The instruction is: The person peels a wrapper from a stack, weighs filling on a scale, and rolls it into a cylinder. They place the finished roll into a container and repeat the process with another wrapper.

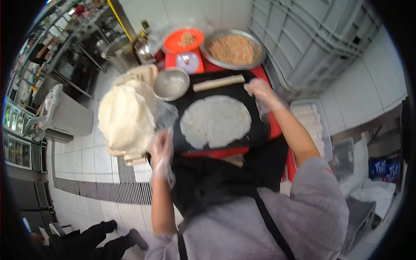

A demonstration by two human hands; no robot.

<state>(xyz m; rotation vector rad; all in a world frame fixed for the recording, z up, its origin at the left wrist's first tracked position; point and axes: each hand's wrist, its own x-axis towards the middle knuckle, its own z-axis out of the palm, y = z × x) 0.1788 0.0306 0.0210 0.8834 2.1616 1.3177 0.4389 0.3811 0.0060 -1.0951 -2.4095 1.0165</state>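
A round flat wrapper lies spread on a black tray. Along the tray's far edge rests a finished roll. My left hand, in a clear plastic glove, hovers at the tray's left edge, between it and a tall stack of wrappers; its fingers are apart and hold nothing. At the tray's right far corner my gloved right hand sits near the roll's end, fingers loosely curled, empty as far as I can see.
A small steel bowl stands left of the roll. Behind are a digital scale, an orange bowl and a large steel pan of filling. A clear tub of finished rolls sits right. Grey crates are stacked behind.
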